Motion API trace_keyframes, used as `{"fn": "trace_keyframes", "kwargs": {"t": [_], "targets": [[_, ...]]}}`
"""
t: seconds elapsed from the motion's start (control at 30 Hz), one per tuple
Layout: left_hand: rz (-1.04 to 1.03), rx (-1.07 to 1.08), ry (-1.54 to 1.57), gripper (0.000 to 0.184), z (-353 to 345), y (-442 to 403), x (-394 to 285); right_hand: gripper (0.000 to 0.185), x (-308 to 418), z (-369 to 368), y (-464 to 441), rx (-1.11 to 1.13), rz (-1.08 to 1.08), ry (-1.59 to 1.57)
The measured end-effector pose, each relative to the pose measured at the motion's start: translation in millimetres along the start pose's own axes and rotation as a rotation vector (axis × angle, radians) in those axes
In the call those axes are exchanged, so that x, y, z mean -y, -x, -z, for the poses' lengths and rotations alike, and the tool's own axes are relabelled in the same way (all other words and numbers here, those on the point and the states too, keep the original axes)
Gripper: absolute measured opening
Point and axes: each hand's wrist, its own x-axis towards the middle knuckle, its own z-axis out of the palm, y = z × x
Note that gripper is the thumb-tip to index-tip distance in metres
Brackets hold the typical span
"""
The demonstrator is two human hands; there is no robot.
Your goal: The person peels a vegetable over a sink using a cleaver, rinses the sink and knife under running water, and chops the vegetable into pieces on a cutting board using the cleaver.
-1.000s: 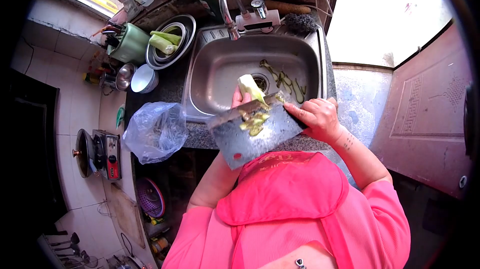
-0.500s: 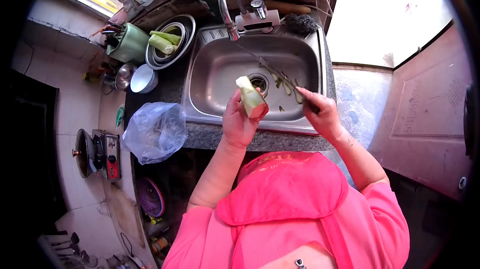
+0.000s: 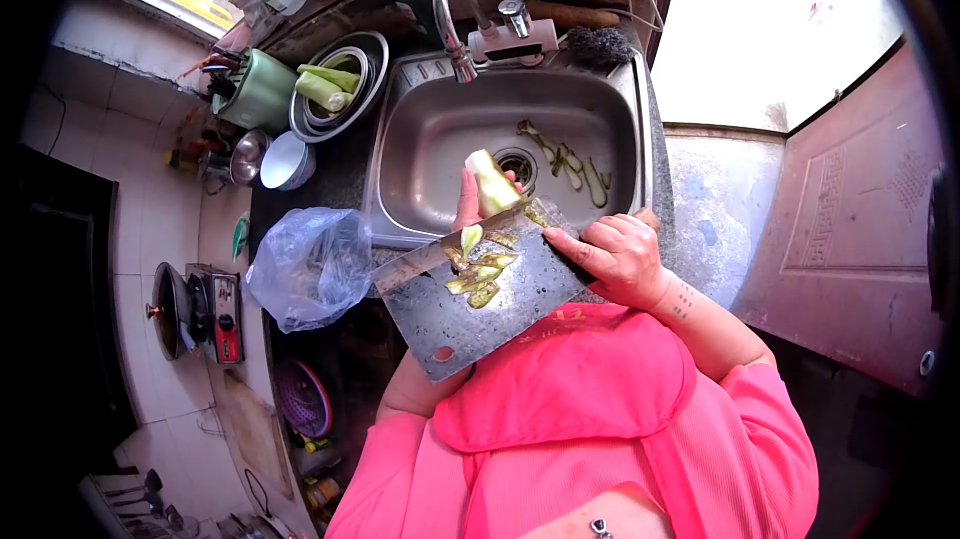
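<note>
My left hand (image 3: 467,201) is closed around a partly peeled, pale green stem vegetable that looks like celtuce (image 3: 494,185), over the sink's front edge. The cleaver blade hides most of that hand. In my right hand (image 3: 626,255) is a cleaver (image 3: 430,314), its broad wet blade turned flat towards me, the forefinger stretched along it near the handle. Several peel strips (image 3: 480,281) cling to the blade. More peelings (image 3: 572,169) lie in the steel sink (image 3: 420,154) beside the drain.
A faucet (image 3: 450,24) stands behind the sink. Left of it, stacked bowls (image 3: 375,109) hold green stem pieces (image 3: 325,89), near a white bowl (image 3: 287,161). A clear plastic bag (image 3: 310,269) rests on the counter's front edge. A door (image 3: 850,199) stands at right.
The cleaver has swung from over the sink towards my body, and its flat face with peels now shows. My right hand has come nearer the stem; my left hand stays about in place.
</note>
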Motion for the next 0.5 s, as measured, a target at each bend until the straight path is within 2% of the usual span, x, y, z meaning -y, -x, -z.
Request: {"fn": "trace_keyframes", "kwargs": {"t": [0.07,0.17,0.27,0.37,0.47,0.5], "targets": [[0.053,-0.018,-0.019,0.059,-17.9,12.8,-0.7,0.051,0.7,0.3,-0.3,-0.004,-0.012,-0.028],[0.194,-0.017,-0.050,0.066,-3.0,6.6,-5.7,0.053,0.9,-0.3,0.3,0.003,-0.019,-0.036],[0.129,-0.021,-0.070,0.065,0.5,3.5,-4.7,0.054,0.5,0.3,0.1,0.008,-0.024,-0.053],[0.063,-0.208,-0.133,0.064,-2.7,-1.4,-3.8,0.055,-2.9,-1.4,3.1,0.026,-0.030,-0.079],[0.172,0.177,-0.050,0.062,25.2,-5.5,-8.8,0.055,-5.9,-0.7,4.1,0.040,-0.048,-0.078],[0.116,0.227,-0.030,0.061,24.9,-4.5,-4.4,0.056,-6.9,-0.3,3.8,0.042,-0.054,-0.073]]}}
